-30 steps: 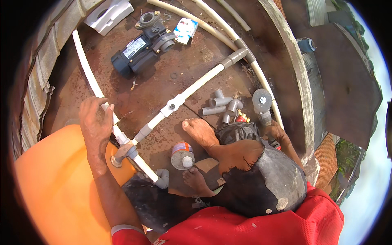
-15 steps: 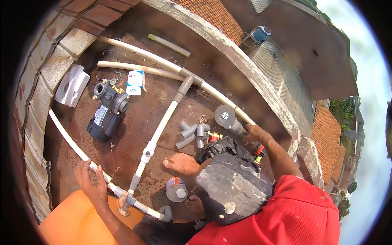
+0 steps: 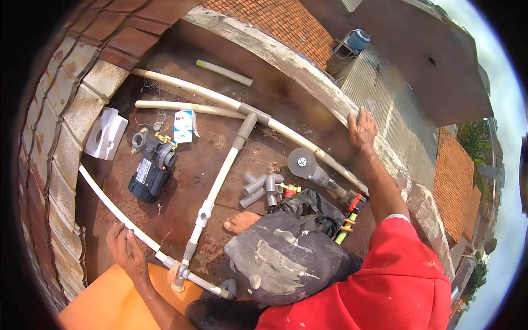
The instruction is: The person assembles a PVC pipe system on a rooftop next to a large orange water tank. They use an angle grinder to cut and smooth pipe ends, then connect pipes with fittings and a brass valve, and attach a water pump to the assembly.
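My right hand (image 3: 363, 131) rests on top of the concrete wall (image 3: 324, 88), fingers spread, with nothing in it. Below that arm, an angle grinder (image 3: 320, 175) with a grey disc lies on the reddish-brown floor, beside a black plastic bag (image 3: 313, 212). At the lower left my left hand (image 3: 127, 253) is raised beside a thin white pipe (image 3: 110, 204), fingers apart and empty; whether the fingertips touch it, I cannot tell. That pipe runs into a joint over an orange surface (image 3: 104, 297). From the joint a white pipe (image 3: 220, 173) with a valve (image 3: 204, 210) leads up to a grey tee (image 3: 247, 115).
A black water pump (image 3: 151, 170) stands at the left, near a small blue-and-white box (image 3: 185, 126) and a white foam piece (image 3: 105, 135). Several grey pipe fittings (image 3: 261, 188) lie mid-floor. A loose pipe piece (image 3: 224, 72) lies farther off. Roof tiles (image 3: 52, 159) border the left.
My right hand has let go of the angle grinder and moved up onto the wall; the grinder stays on the floor. My left hand has come slightly off the thin pipe. My knee has shifted left.
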A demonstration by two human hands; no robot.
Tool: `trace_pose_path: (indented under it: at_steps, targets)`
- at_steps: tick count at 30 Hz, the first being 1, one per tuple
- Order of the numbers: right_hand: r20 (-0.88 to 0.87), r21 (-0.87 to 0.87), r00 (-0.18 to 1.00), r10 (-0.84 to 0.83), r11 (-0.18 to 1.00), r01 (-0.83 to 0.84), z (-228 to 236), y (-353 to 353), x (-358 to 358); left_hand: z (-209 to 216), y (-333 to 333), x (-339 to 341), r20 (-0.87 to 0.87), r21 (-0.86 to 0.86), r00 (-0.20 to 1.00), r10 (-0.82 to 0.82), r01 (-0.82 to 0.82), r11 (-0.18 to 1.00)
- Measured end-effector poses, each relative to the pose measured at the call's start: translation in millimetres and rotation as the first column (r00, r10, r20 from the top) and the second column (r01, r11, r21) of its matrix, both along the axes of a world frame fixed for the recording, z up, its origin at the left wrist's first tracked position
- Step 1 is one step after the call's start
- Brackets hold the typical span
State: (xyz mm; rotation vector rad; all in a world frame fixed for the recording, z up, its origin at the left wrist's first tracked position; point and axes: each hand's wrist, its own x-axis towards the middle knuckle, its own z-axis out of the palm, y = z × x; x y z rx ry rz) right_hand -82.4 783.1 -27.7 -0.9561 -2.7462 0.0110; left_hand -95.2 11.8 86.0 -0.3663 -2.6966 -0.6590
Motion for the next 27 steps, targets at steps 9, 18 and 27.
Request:
trace_pose_path:
  at_steps: [9,18,27]
  targets:
    - [0.040,0.089,0.998,-0.043,0.995,0.039,-11,-15,-7,45,38,-5,0.022,-0.108,0.998,0.062,-0.059,0.992]
    - [-0.009,0.155,1.000,0.001,0.988,0.001,-20,-7,-11,6,103,33,0.331,-0.063,0.943,-0.031,0.055,0.996]
    - [0.016,0.134,1.000,-0.006,0.991,0.004,-23,1,-11,-16,93,11,0.326,0.014,0.939,-0.109,0.110,0.994]
